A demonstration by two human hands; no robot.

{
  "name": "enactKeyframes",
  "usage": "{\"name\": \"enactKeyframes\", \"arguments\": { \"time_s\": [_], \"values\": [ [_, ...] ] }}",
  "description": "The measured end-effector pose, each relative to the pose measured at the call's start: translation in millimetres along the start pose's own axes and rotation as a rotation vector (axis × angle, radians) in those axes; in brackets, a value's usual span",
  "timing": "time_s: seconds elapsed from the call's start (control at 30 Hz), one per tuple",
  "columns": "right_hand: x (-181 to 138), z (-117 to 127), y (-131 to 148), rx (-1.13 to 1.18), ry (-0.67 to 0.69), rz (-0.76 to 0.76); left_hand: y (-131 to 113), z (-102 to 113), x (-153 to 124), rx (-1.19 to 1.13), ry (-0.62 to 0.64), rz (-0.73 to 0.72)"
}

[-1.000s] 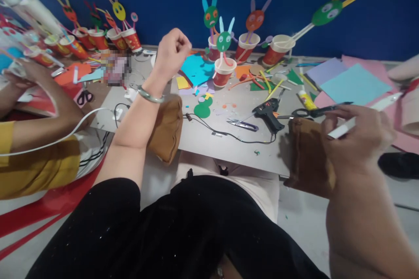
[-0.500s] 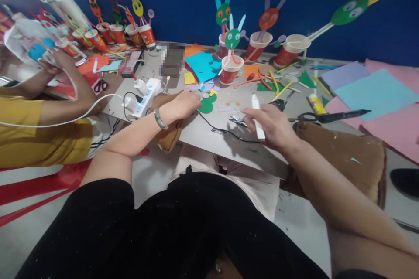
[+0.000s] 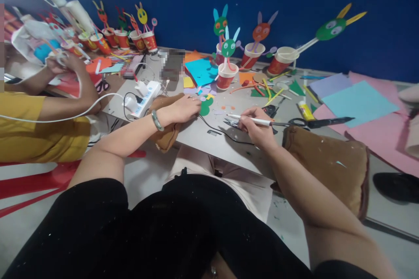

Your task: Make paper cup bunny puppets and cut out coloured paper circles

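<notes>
My right hand (image 3: 257, 129) grips a white marker pen (image 3: 258, 120), its thin tip pointing left over the table. My left hand (image 3: 186, 108) lies palm down at the left edge of a green paper cut-out (image 3: 206, 105), fingers loosely extended; their tips are partly hidden. Small yellow and lilac paper pieces lie on or beside the cut-out. Under and left of my right hand, scissors (image 3: 231, 124) are partly covered. Small orange paper bits (image 3: 228, 107) lie between my hands.
Paper cups with straw-and-paper figures, such as one red cup (image 3: 226, 79), stand along the blue wall. A power strip (image 3: 146, 96) is at left, a glue stick (image 3: 305, 111) and black-handled scissors (image 3: 327, 122) at right. A black cable (image 3: 225, 134) crosses the table. A co-worker's hands (image 3: 62, 62) work at far left.
The marker pen has swung from nearly upright to nearly level, tip leftward, in my right hand. My left hand stays by the green cut-out. The whole view has shifted slightly.
</notes>
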State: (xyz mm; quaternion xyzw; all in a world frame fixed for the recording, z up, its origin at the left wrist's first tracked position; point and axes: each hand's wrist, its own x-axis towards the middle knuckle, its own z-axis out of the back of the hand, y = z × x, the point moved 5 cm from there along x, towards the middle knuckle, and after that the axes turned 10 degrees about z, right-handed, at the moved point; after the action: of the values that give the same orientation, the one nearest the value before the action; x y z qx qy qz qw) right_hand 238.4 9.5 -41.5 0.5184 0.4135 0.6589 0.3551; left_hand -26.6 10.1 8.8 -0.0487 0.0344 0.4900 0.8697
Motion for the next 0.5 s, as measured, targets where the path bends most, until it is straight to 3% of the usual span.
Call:
{"name": "enactKeyframes", "arguments": {
  "time_s": [0.2, 0.5],
  "values": [
    [-2.1, -8.9, 11.4, 0.182, 0.037, 0.016, -25.7, 8.2, 3.2, -0.384, 0.054, 0.043],
    [-5.3, -13.9, 21.7, 0.208, 0.082, 0.022, -48.5, 9.9, 16.5, -0.395, 0.046, 0.046]
  ]
}}
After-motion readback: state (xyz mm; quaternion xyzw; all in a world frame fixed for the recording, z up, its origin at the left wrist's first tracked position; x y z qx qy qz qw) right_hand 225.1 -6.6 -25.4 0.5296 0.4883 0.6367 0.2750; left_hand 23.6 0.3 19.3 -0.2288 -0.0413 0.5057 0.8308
